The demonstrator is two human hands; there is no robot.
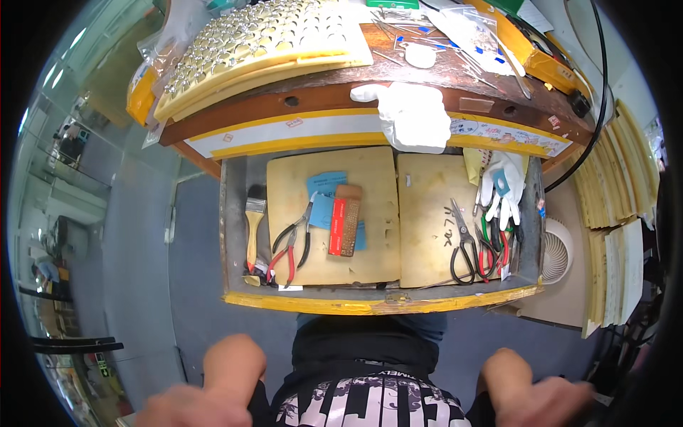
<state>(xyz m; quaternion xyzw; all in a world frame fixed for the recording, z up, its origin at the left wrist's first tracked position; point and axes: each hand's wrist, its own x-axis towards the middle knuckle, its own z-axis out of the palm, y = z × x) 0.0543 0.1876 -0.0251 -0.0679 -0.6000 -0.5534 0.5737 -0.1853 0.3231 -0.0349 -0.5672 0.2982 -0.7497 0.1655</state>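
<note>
Both of my hands are low in the head view, on either side of my body and apart from the drawer. My left hand [188, 407] is smeared by motion at the lower edge, and its fingers cannot be made out. Likewise blurred, my right hand [551, 400] hides how its fingers lie. In front of me a drawer [384, 304] is pulled out. Inside it lie a brush [254, 224], pliers with red and black handles [290, 245], a red and brown box [344, 222] over blue paper [327, 183], scissors [464, 245] and a white glove [504, 192].
On the wooden bench [313, 91] stands a cream tray [263, 67] of small shiny metal pieces. A white cloth-like bundle [415, 117] hangs over the bench edge. Thin tools lie about a white disc [420, 55]. Stacked yellowish boards [615, 185] and a round white fan [557, 250] are at right.
</note>
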